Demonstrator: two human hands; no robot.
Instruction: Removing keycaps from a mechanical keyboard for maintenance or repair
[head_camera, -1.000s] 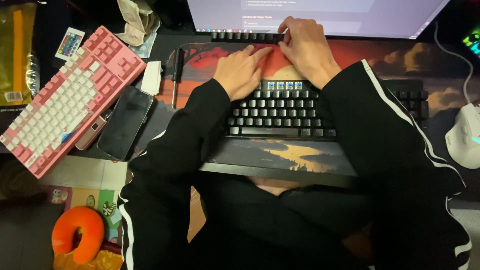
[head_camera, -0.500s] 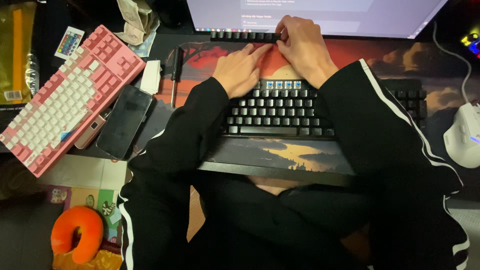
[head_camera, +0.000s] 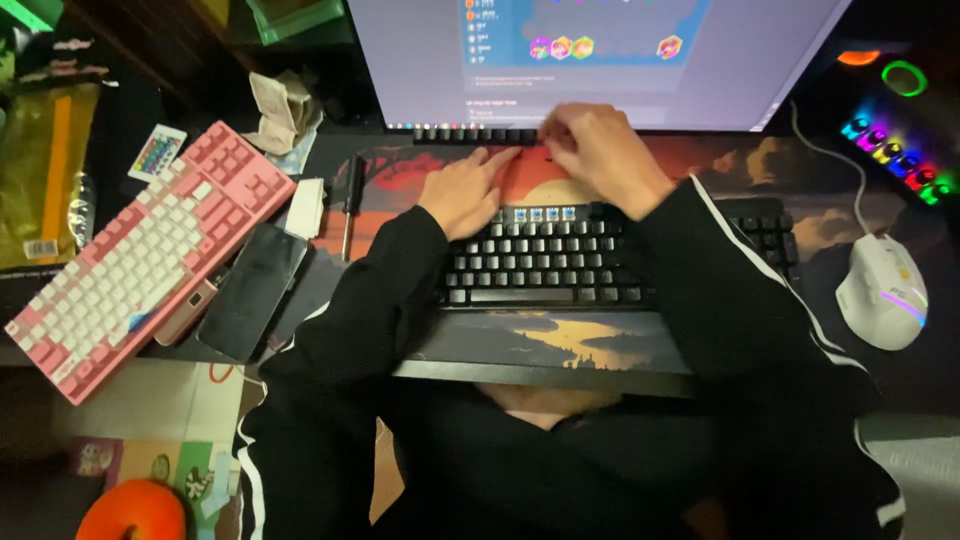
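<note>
Keycaps (head_camera: 475, 134), black and lined up in one row, lie on the desk mat (head_camera: 400, 170) just in front of the monitor (head_camera: 600, 60), at the far edge of the table. The right hand (head_camera: 598, 155) is curled at the right end of that row, fingertips pinched down on something small there; blur hides what, so I cannot tell whether it grips a cap or only touches the row. The left hand (head_camera: 468, 190) lies nearly flat and relaxed, palm down on the mat, fingers stretched toward the row and holding nothing.

Just below both hands sits a black keyboard (head_camera: 560, 265) with several caps off its top row, where four pale blue switches (head_camera: 543, 214) show bare.

Counted: two keyboards, the black one and a pink and white keyboard (head_camera: 140, 255) lying at an angle on the left; one dark phone (head_camera: 250, 292) beside the pink one; one white mouse (head_camera: 882, 292) on the right; one screwdriver-like tool (head_camera: 350, 200) left of the left hand.
</note>
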